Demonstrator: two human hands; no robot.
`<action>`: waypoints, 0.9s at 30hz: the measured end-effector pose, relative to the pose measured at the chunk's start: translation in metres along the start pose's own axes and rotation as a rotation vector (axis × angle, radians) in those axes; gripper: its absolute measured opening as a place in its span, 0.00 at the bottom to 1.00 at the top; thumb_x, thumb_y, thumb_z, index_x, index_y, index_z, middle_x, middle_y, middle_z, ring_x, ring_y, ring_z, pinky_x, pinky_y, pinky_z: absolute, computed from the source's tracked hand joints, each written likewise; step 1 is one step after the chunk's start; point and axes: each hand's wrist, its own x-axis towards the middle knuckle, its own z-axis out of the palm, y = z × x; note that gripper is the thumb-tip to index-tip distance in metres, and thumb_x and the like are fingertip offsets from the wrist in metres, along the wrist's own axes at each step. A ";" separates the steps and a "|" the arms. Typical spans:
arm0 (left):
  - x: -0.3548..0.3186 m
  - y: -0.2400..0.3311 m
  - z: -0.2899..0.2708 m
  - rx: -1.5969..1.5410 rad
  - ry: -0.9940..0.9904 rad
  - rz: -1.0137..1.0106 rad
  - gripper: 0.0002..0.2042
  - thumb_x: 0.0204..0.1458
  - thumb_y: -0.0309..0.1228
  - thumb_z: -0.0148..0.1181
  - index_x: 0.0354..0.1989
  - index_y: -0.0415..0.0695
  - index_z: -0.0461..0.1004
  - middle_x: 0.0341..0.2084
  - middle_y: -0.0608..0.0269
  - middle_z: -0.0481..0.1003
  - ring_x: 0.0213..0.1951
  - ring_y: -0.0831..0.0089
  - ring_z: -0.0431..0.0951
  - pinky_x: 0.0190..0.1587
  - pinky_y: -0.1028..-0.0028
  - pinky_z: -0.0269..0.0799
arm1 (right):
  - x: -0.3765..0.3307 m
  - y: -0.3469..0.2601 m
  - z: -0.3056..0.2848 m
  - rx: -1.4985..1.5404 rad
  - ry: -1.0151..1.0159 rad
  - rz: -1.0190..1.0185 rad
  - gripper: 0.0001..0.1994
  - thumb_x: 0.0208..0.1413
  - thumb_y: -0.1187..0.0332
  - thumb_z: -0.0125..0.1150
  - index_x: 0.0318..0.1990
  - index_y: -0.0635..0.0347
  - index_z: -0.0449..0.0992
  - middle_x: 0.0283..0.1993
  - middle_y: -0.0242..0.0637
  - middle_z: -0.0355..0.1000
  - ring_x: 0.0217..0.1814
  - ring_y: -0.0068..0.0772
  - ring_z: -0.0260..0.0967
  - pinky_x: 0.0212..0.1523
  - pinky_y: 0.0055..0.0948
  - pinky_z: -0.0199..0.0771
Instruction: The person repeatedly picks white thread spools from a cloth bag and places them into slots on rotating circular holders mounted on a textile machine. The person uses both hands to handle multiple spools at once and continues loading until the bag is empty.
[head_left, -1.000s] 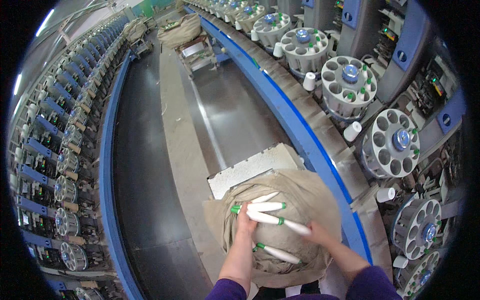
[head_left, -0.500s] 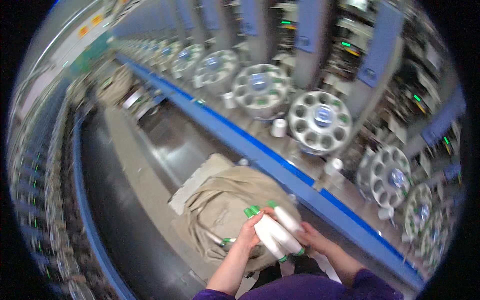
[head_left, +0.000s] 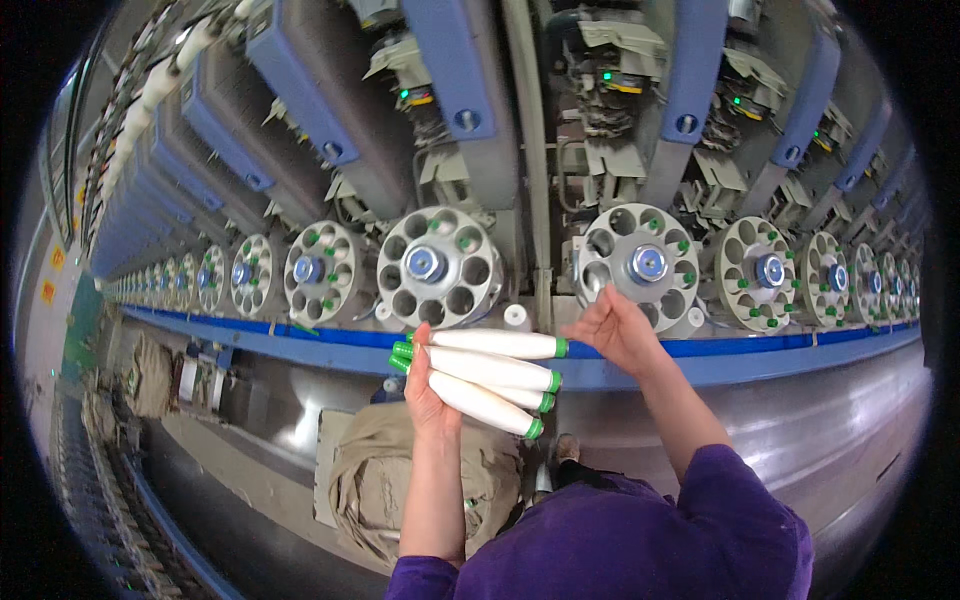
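White bobbins [head_left: 490, 369] are gripped in the left hand [head_left: 430, 398], held before the blue rail [head_left: 750, 367]; nothing is held by the right hand [head_left: 622, 335], its fingers loosely parted. In the magazine [head_left: 622, 262] behind it, some pockets are filled, others seemingly left unfilled. The bobbins' long axes are fanned left-to-right, right ends mostly dipped.

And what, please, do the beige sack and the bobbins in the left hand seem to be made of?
Beige sack: matte cloth, probably, judging by its soft folds. Bobbins: green ends likely plastic, given their even colour and shine; smooth white bodies look like wound yarn, though single strands don't show.
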 end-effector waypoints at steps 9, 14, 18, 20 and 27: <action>0.029 -0.029 0.075 0.185 -0.117 0.053 0.22 0.56 0.37 0.52 0.57 0.40 0.61 0.48 0.53 0.67 0.50 0.62 0.69 0.53 0.62 0.65 | 0.002 -0.021 -0.031 -0.177 0.057 -0.086 0.11 0.59 0.65 0.50 0.46 0.58 0.67 0.39 0.32 0.69 0.39 0.25 0.68 0.42 0.28 0.70; 0.033 -0.033 0.085 0.268 -0.062 0.048 0.21 0.55 0.33 0.54 0.56 0.38 0.62 0.45 0.54 0.69 0.47 0.65 0.70 0.51 0.65 0.67 | 0.002 0.024 -0.011 -0.450 0.132 -0.192 0.06 0.54 0.72 0.57 0.38 0.63 0.74 0.45 0.35 0.70 0.45 0.23 0.66 0.48 0.26 0.65; 0.036 -0.040 0.073 0.270 -0.023 0.021 0.21 0.55 0.33 0.54 0.55 0.39 0.63 0.44 0.56 0.69 0.46 0.68 0.70 0.50 0.66 0.68 | 0.004 0.038 -0.008 -0.411 0.262 -0.339 0.04 0.53 0.72 0.58 0.32 0.62 0.71 0.40 0.36 0.71 0.42 0.26 0.66 0.46 0.27 0.65; 0.039 -0.042 0.066 0.288 0.082 -0.023 0.21 0.55 0.33 0.55 0.55 0.39 0.63 0.44 0.57 0.69 0.46 0.68 0.70 0.50 0.66 0.67 | 0.001 0.037 -0.015 -0.954 0.292 -0.575 0.04 0.51 0.73 0.58 0.31 0.62 0.69 0.38 0.37 0.70 0.40 0.31 0.66 0.44 0.28 0.65; 0.043 -0.059 0.050 0.241 0.107 -0.174 0.21 0.56 0.38 0.53 0.55 0.40 0.63 0.47 0.58 0.67 0.49 0.67 0.68 0.53 0.64 0.65 | -0.023 0.027 -0.032 -0.875 0.341 -0.350 0.06 0.58 0.66 0.50 0.33 0.58 0.66 0.31 0.34 0.65 0.26 0.28 0.59 0.28 0.25 0.60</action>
